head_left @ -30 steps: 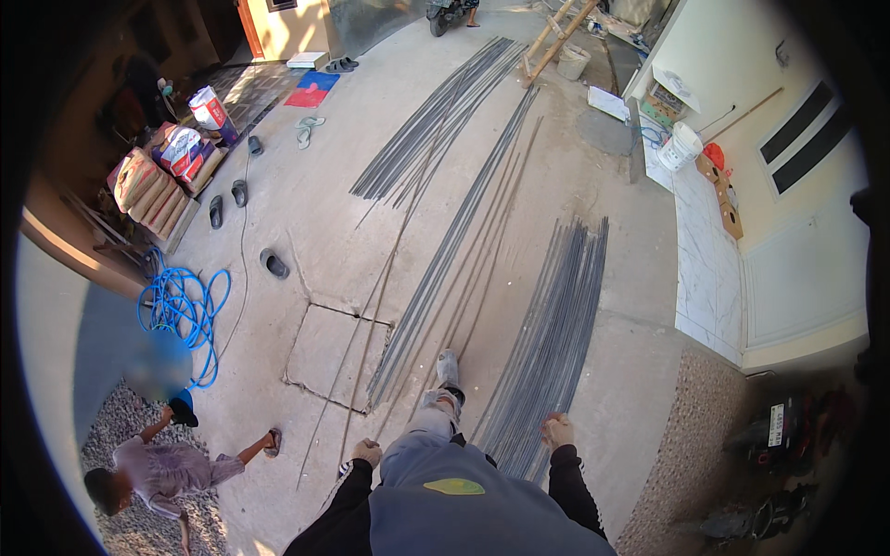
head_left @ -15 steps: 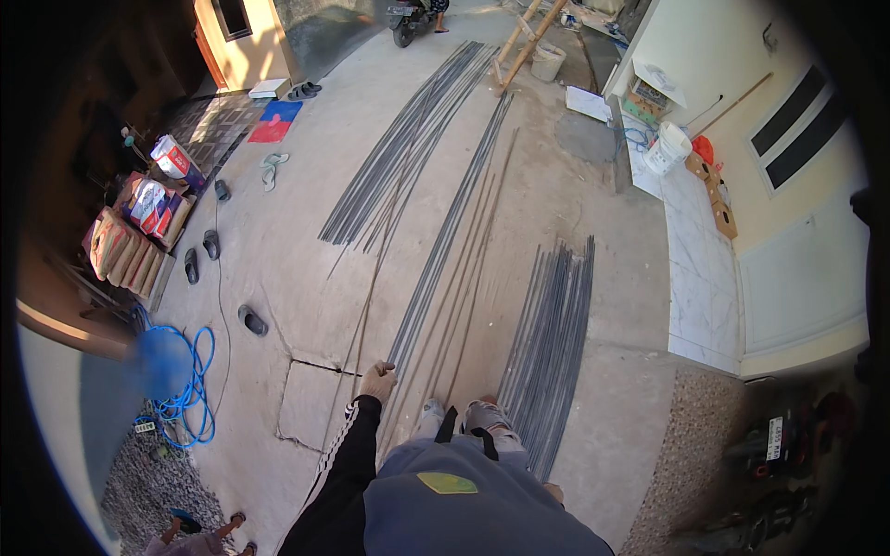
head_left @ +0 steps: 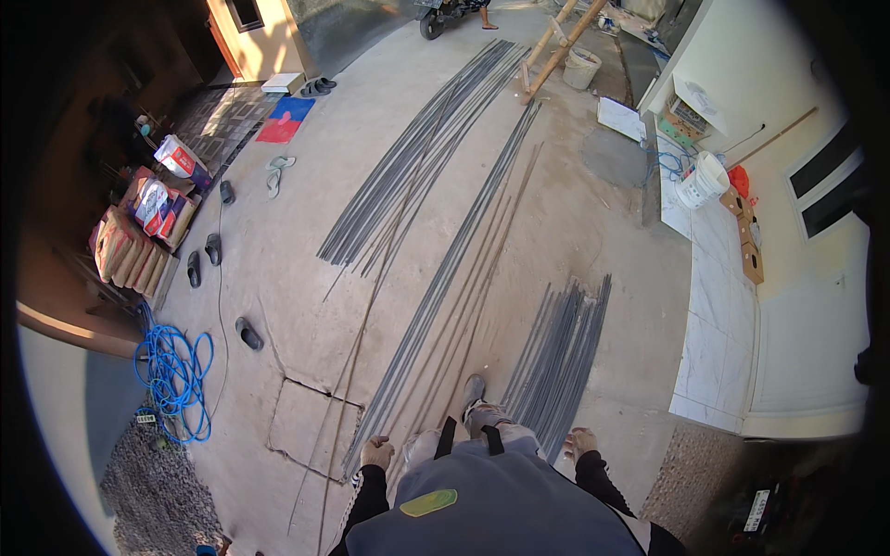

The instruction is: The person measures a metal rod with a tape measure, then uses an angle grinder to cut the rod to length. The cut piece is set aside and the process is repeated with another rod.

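Observation:
My left hand (head_left: 377, 451) hangs at my left side with its fingers loosely bent and nothing visible in it. Below it on the ground runs a narrow row of long grey steel bars (head_left: 456, 246). At my right side my right hand (head_left: 581, 442) has come into sight, its fingers slightly apart and also without a visible load. Nearest to it lies a dense bundle of shorter-looking grey bars (head_left: 565, 357), partly hidden by my body. One shoe (head_left: 475, 387) shows between the bar groups. A wide spread of bars (head_left: 417, 148) lies farther ahead.
Bamboo poles (head_left: 561, 51) and a bucket (head_left: 582, 68) stand at the far end. Loose sandals (head_left: 248, 334), a blue hose (head_left: 176, 380) and stacked sacks (head_left: 134, 250) are on the left. A white pail (head_left: 703, 181) stands on the tiled ledge (head_left: 709, 315) at right.
My left hand has moved down and back toward my body. My right hand has come into view on the right. One shoe now shows ahead, and the view has shifted slightly.

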Demonstrator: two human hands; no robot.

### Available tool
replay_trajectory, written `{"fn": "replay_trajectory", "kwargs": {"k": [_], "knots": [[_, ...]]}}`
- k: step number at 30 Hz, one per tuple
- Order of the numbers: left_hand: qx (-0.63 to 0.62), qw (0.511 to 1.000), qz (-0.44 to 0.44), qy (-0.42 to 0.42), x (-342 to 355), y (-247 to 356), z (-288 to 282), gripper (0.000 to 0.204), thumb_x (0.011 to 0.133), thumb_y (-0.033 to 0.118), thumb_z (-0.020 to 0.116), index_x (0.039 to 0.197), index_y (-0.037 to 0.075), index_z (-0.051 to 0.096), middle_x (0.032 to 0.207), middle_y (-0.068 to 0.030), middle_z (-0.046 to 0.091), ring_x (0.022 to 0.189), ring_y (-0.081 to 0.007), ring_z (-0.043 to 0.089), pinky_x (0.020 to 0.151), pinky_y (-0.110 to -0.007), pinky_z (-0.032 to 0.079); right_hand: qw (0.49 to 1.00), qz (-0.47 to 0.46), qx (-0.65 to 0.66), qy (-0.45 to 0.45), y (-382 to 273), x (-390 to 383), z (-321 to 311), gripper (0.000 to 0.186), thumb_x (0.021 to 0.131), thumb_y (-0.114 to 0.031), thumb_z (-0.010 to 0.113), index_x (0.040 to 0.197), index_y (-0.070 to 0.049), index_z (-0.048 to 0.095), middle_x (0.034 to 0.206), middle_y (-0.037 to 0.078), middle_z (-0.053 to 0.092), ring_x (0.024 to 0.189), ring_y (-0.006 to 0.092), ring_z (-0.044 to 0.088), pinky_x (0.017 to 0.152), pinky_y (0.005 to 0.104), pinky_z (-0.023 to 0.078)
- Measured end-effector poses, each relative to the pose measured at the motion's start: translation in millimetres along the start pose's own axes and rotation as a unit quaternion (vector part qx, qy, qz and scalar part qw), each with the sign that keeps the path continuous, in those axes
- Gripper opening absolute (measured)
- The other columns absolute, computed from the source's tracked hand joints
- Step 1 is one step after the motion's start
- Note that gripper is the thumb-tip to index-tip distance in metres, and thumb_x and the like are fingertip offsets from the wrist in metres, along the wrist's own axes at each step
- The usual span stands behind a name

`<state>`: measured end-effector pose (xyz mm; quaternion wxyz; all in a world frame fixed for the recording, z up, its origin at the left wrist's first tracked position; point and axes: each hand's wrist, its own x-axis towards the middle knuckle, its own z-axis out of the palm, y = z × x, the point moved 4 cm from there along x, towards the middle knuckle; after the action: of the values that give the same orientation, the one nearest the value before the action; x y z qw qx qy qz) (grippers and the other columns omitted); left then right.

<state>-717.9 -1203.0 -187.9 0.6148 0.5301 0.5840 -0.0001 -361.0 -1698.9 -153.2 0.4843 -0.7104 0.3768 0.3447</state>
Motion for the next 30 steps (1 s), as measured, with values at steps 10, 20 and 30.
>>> {"fn": "replay_trajectory", "kwargs": {"k": [10, 20, 30], "knots": [[-0.215, 0.966, -0.068, 0.124, -66, -5, 59, 0.023, 0.086, 0.0, 0.065, 0.108, -0.002, 0.063, 0.072, -0.01, 0.067, 0.053, -0.0155, 0.06, 0.049, -0.028, 0.045, 0.963, -0.257, -0.056, -0.06, -353, 78, 84, 0.022, 0.091, -0.008, 0.053, 0.112, -0.009, 0.059, 0.081, 0.005, 0.061, 0.066, 0.0202, 0.06, 0.057, 0.0388, 0.046], [-0.331, 0.923, -0.055, 0.188, -82, -104, 50, 0.028, 0.083, -0.004, 0.068, 0.11, -0.004, 0.063, 0.081, -0.0164, 0.07, 0.065, -0.0236, 0.069, 0.056, -0.032, 0.053, 0.751, -0.335, -0.464, -0.328, -185, -9, 313, 0.029, 0.089, -0.019, 0.062, 0.113, -0.005, 0.068, 0.101, 0.012, 0.073, 0.092, 0.023, 0.069, 0.081, 0.0355, 0.053], [-0.07, 0.967, 0.009, 0.247, -242, -65, -6, 0.03, 0.088, 0.014, 0.066, 0.115, 0.0, 0.066, 0.086, -0.0067, 0.072, 0.076, -0.013, 0.066, 0.073, -0.028, 0.053, 0.761, -0.238, -0.483, -0.362, -110, -47, 328, 0.039, 0.093, -0.021, 0.062, 0.131, -0.017, 0.056, 0.106, 0.004, 0.067, 0.088, 0.0224, 0.068, 0.067, 0.0407, 0.052]]}}
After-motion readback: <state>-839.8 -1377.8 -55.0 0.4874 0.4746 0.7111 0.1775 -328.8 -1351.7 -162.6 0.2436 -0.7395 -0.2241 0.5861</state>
